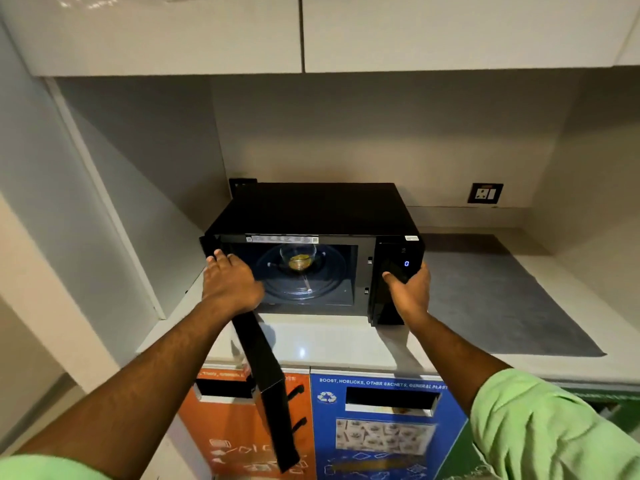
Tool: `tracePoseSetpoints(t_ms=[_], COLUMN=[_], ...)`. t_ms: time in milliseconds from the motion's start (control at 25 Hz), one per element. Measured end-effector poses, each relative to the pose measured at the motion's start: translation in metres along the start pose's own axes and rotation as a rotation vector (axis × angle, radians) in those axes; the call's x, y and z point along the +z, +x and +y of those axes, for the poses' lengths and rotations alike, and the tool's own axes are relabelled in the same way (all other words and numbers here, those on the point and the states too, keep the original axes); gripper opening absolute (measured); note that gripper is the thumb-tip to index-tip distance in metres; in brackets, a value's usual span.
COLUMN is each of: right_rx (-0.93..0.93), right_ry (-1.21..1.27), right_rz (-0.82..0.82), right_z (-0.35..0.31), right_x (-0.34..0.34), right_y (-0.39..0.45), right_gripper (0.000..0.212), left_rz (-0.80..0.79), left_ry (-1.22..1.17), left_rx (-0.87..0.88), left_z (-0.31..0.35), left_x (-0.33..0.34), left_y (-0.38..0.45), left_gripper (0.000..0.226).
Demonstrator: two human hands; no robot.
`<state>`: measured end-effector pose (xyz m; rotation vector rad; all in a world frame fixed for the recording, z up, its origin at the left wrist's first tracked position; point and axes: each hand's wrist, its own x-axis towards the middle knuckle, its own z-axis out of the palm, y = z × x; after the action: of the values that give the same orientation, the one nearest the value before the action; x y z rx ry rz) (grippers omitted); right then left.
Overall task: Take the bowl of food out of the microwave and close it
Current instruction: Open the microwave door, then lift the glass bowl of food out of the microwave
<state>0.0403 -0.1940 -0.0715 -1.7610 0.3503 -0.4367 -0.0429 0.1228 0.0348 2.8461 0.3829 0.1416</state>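
A black microwave (pixel 311 209) stands on the counter, lit inside. Its door (pixel 273 393) is swung wide open toward me on the left. Deep in the cavity, a clear glass bowl (pixel 298 259) with yellow food rests on the glass turntable (pixel 322 285). My left hand (pixel 230 282) grips the top edge of the open door close to the hinge. My right hand (pixel 410 292) clasps the microwave's front right corner, thumb on the control panel and fingers around the side. Neither hand touches the bowl.
The white countertop (pixel 329 344) extends in front of the microwave, with a grey mat (pixel 502 306) to its right. A wall socket (pixel 485 193) sits behind. Upper cabinets (pixel 311 29) hang overhead. Below the counter are an orange bin (pixel 225 431) and a blue bin (pixel 381 427).
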Motion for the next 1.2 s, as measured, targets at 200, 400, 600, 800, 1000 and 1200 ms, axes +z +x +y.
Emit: tracePoseSetpoints(t_ms=[200,400,600,800,1000,1200], right_rx=[0.095,0.132,0.149,0.155,0.147,0.11], right_ry=[0.014,-0.022,-0.058,-0.035,-0.057,-0.055], right_rz=[0.04,0.052,0.02,0.047,-0.193,-0.391], right_z=[-0.016,-0.02,-0.027,-0.029,-0.013,-0.012], right_x=[0.004,0.01,0.011,0.028,0.055,0.095], right_y=[-0.006,-0.019,-0.035,-0.069,-0.087,-0.076], right_gripper=[0.092,0.099,0.104,0.086,0.058,0.039], left_rz=[-0.106,-0.139,-0.082,-0.028,-0.126,-0.157], left_ry=[0.192,0.31,0.36,0.26,-0.01,-0.515], left_rx=[0.0,0.01,0.05,0.136,0.163,0.042], left_z=[-0.026,-0.038,-0.053,-0.041,-0.019,0.001], left_x=[-0.007,-0.005,0.0,0.019,0.052,0.089], left_y=[-0.002,-0.004,-0.008,-0.009,0.005,0.037], left_gripper=[0.094,0.104,0.105,0.101,0.099,0.075])
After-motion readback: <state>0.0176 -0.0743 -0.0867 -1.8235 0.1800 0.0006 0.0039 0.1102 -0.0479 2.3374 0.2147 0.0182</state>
